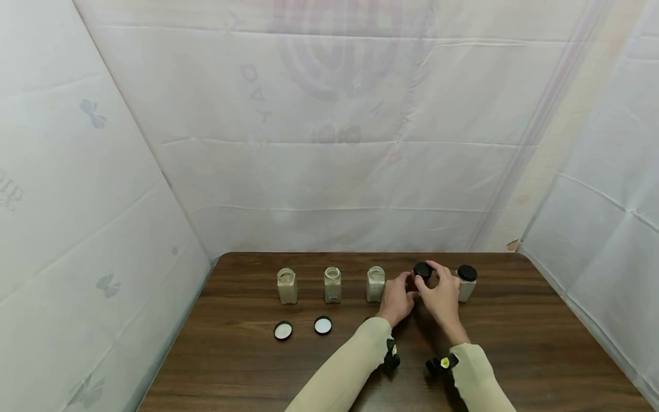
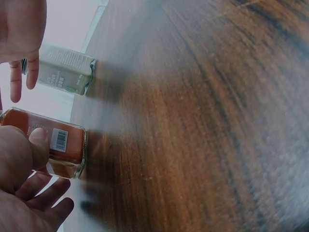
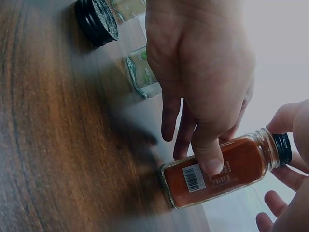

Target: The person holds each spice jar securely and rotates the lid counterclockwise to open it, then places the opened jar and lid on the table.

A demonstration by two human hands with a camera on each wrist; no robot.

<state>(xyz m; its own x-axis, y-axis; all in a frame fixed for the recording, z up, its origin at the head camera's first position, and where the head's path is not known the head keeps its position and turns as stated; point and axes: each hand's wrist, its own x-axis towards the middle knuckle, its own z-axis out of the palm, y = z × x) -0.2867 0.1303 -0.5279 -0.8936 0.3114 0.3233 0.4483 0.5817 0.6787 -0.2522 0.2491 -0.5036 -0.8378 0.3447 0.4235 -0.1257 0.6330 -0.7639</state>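
My left hand (image 1: 396,300) grips a square glass spice jar (image 3: 241,162) of red-brown powder around its body, thumb beside a barcode label. The fingers of my right hand (image 1: 443,294) pinch the black lid (image 1: 423,270) at this jar's mouth. In the right wrist view the glass neck shows just below the lid; whether the threads still engage I cannot tell. Just right of my right hand stands another jar (image 1: 467,289) with pale contents and a black lid on. An uncovered jar (image 1: 375,284) of pale powder is close to the left hand's other side.
Farther left stand two more uncovered jars, one jar (image 1: 287,287) and another jar (image 1: 332,286). Nearer me lie upturned lids: one lid (image 1: 282,330), a second lid (image 1: 322,325), and one mostly hidden by the left sleeve. White sheets (image 1: 329,171) surround the wooden table (image 1: 231,366).
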